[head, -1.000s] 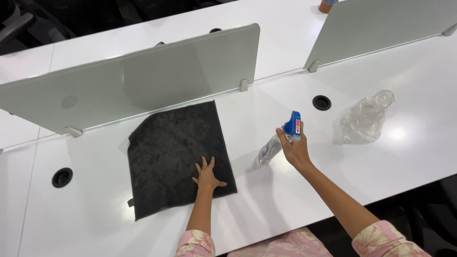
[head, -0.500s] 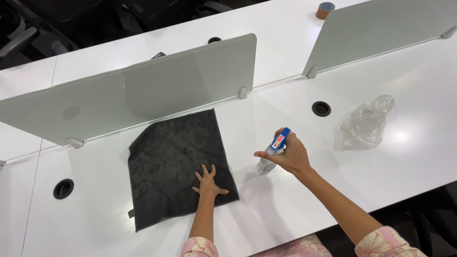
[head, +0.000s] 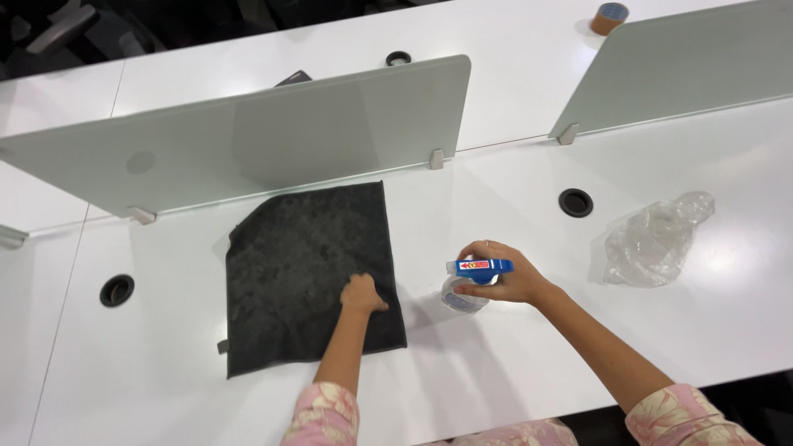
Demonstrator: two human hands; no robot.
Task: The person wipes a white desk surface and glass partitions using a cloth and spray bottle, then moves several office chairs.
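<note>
Cloth (head: pixel 306 277) lies flat, left hand (head: pixel 362 294) curled on its near right part. Right hand (head: pixel 500 281) grips the spray bottle (head: pixel 469 281), aimed left; wetness can't be told.

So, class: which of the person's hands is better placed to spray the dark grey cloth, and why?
The right hand: it already grips the blue-topped clear plastic spray bottle beside the dark grey square cloth, while the left hand rests curled on the cloth.

The left hand (head: pixel 362 294) has curled from flat, its fingers now bunched on the cloth (head: pixel 310 277); the right hand (head: pixel 504 281) has turned the bottle (head: pixel 471 281), nozzle leftward beyond its fingers
</note>
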